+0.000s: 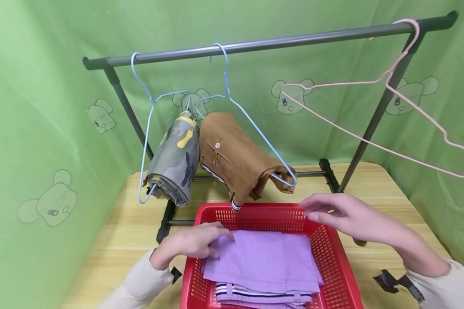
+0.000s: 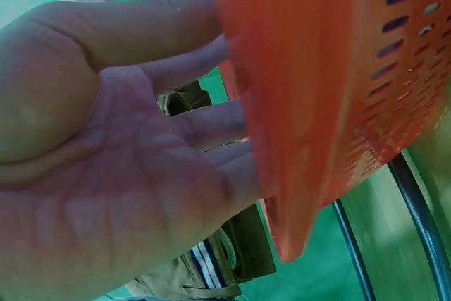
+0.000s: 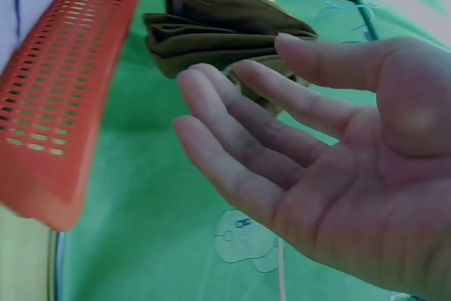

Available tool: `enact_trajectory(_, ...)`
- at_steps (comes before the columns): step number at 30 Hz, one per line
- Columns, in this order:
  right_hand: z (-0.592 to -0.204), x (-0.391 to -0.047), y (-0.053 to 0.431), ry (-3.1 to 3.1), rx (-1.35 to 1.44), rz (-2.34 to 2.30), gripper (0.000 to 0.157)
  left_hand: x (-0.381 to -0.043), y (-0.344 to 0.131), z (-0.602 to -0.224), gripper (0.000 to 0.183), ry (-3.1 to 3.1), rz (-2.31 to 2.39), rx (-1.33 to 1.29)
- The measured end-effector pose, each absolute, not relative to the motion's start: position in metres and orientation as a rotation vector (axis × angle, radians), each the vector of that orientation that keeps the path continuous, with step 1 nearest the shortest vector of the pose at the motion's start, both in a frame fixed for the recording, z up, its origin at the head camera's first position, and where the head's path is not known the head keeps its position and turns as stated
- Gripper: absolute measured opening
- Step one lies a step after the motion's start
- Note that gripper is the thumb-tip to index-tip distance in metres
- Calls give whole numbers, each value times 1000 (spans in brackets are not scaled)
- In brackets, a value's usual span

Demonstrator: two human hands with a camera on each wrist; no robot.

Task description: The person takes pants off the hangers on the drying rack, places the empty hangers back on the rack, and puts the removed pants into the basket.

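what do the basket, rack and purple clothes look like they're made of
Red basket: likely moulded plastic, slightly glossy, with slotted walls and soft highlights. Rack: probably metal, dark satin, with a bright streak along its top. Purple clothes: matte cloth, perhaps cotton, lying in flat folds.

Purple clothes (image 1: 261,262) lay in the red basket (image 1: 346,266); behind it, blue hangers (image 1: 228,91) held a brown garment (image 1: 237,154) and yellow-grey camouflage garment (image 1: 175,159).

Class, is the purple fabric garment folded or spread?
Folded: the purple fabric garment lies in stacked layers inside the red plastic basket.
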State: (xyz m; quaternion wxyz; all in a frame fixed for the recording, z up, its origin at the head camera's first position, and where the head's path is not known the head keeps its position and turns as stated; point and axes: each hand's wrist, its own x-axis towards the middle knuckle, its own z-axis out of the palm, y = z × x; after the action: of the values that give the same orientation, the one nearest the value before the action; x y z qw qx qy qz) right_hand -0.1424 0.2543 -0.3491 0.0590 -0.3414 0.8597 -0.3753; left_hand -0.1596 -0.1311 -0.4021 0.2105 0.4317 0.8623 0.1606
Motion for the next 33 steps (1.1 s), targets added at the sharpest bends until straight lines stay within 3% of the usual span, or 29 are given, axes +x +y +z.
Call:
enact_trajectory(7,-332,-139,250,2699,-900,-1248,22,-153,-138,-392,45,2347,452,1234)
enact_trajectory(16,-315,-141,240,2810,-832,-1343,18,-158,-171,-403,32,2382,869,1332)
enact_trajectory(24,-303,-141,230,2794,-839,-1511,19,-161,-211,-415,22,2376,1229,1092)
enact_trajectory(33,-291,-142,218,2800,-811,-1616,26,-165,-252,-425,21,2524,1187,860)
